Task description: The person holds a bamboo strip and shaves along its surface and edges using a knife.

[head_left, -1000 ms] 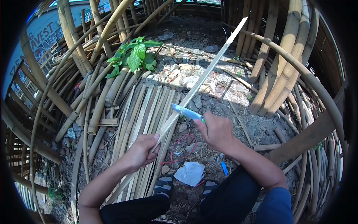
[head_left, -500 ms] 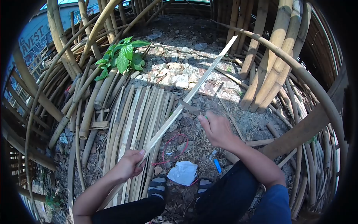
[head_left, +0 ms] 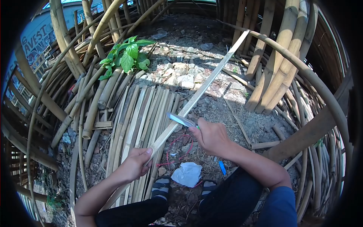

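My left hand (head_left: 137, 165) is closed round the lower part of a long, pale bamboo strip (head_left: 202, 90), which slants up and away to the right. In my right hand (head_left: 212, 138) is a knife (head_left: 181, 120), gripped by its handle, the blade lying across the strip's middle and pointing left. Most of the handle is hidden by my fingers. Beneath the strip, to the left, several split bamboo strips (head_left: 130, 117) lie side by side on the ground.
A green plant (head_left: 129, 55) grows beyond the strips. Bamboo poles stand at left and right (head_left: 281, 64). Between my feet and the strips are a white paper (head_left: 186, 174), red string (head_left: 166, 164) and a blue object (head_left: 222, 167). A curved pole (head_left: 302, 68) arches at right.
Compared with half a second ago, my right hand and the knife have moved down the strip toward my left hand. The blade now shows its bright flat side. The view has shifted slightly.
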### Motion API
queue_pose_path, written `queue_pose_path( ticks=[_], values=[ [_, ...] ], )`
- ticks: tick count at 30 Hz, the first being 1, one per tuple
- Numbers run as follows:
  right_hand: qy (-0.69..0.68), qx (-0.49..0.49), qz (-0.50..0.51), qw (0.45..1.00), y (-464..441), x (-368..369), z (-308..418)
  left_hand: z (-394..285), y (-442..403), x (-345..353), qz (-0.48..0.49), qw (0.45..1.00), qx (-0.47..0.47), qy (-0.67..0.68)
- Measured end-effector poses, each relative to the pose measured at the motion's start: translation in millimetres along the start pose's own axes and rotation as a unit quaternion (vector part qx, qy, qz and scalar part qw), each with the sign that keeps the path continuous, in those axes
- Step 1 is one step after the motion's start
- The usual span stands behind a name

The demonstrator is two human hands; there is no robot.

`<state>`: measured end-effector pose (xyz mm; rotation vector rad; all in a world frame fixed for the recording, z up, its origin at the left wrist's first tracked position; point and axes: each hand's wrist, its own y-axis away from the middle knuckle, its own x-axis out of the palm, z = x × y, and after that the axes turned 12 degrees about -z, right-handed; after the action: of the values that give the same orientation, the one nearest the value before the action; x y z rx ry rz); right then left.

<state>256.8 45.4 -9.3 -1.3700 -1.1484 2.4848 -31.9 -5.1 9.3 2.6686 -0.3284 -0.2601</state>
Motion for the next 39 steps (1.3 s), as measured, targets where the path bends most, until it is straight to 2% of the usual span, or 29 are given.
queue_pose_path(
  ticks=[7,14,16,19,21,23,25,28,30,31,33,35,37,39],
  values=[
    [0.059,-0.042,-0.049,0.996,0,-10,-21,-10,14,5,-0.030,0.999,0.001,-0.039],
    [0.098,-0.031,-0.065,0.993,-2,-24,-41,-11,17,4,-0.012,0.998,0.008,-0.055],
    [0.140,0.052,-0.074,0.986,-5,-31,-53,-7,19,5,-0.015,0.998,-0.002,-0.054],
    [0.174,0.102,-0.086,0.976,-1,-41,-86,3,24,2,-0.014,0.995,-0.016,-0.096],
    [0.204,0.120,-0.057,0.970,7,-47,-98,10,23,2,-0.004,0.995,-0.036,-0.091],
    [0.204,0.178,-0.067,0.960,6,-48,-117,18,23,0,-0.007,0.995,-0.048,-0.091],
    [0.206,0.169,-0.078,0.961,11,-52,-127,22,23,0,-0.010,0.993,-0.026,-0.111],
    [0.227,0.196,-0.037,0.953,18,-54,-136,21,25,1,-0.013,0.992,-0.047,-0.113],
    [0.222,0.287,-0.067,0.929,13,-63,-154,23,31,0,-0.010,0.992,-0.058,-0.114],
    [0.225,0.291,-0.068,0.927,22,-70,-170,25,34,-2,-0.014,0.991,-0.066,-0.112],
    [0.267,0.402,-0.134,0.866,47,-92,-221,28,45,-7,-0.028,0.988,-0.054,-0.141],
    [0.258,0.443,-0.146,0.846,83,-86,-248,35,44,-13,-0.046,0.983,-0.054,-0.168],
    [0.247,0.484,-0.147,0.826,93,-88,-245,45,39,-18,-0.049,0.989,-0.077,-0.120],
    [0.162,0.535,-0.232,0.796,75,-106,-229,41,37,-15,-0.058,0.988,-0.095,-0.104]
  ],
)
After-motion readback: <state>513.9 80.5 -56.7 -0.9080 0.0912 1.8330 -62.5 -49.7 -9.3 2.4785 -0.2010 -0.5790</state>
